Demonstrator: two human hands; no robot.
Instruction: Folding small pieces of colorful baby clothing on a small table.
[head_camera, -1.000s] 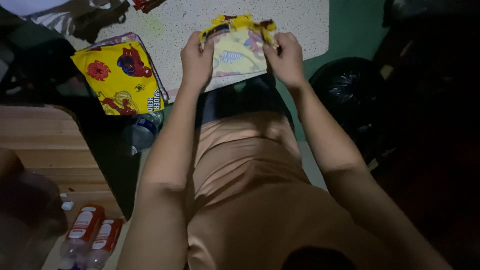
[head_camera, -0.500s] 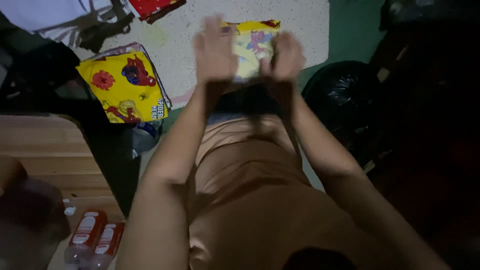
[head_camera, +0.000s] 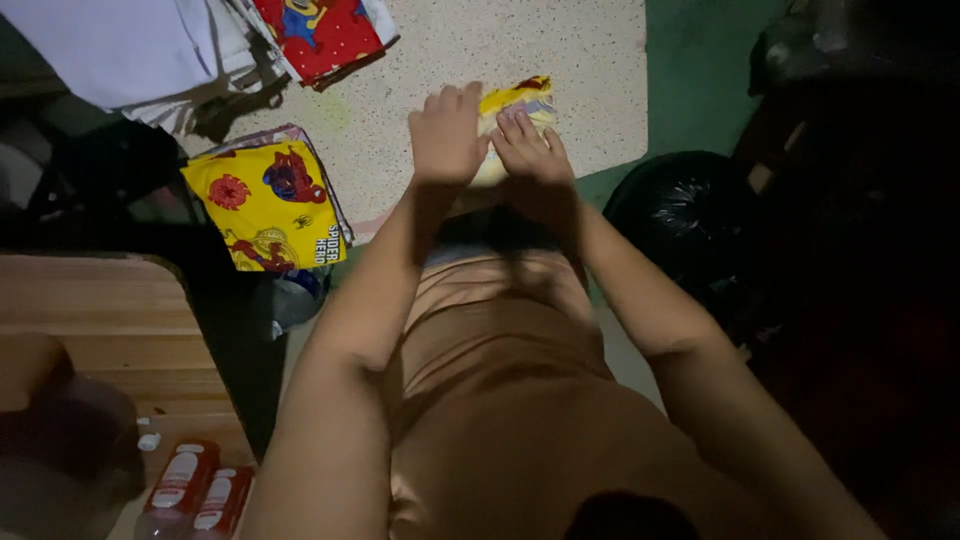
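Small yellow cartoon-print fabric piece (head_camera: 512, 110) on speckled table (head_camera: 560, 50): I see left hand (head_camera: 447, 135) and right hand (head_camera: 528, 152) pressed flat on it, fingers extended, gripping nothing.

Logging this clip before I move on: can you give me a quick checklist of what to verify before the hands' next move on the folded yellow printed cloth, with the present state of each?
1. Left hand on the small folded yellow printed cloth: ok.
2. Right hand flat on it: ok.
3. Cloth resting on the speckled white tabletop: ok.
4. Cloth apart from the larger yellow cartoon-print folded cloth: ok.
5. Folds even under the hands: cannot tell.
6. Either grip closed on the cloth: cannot tell.
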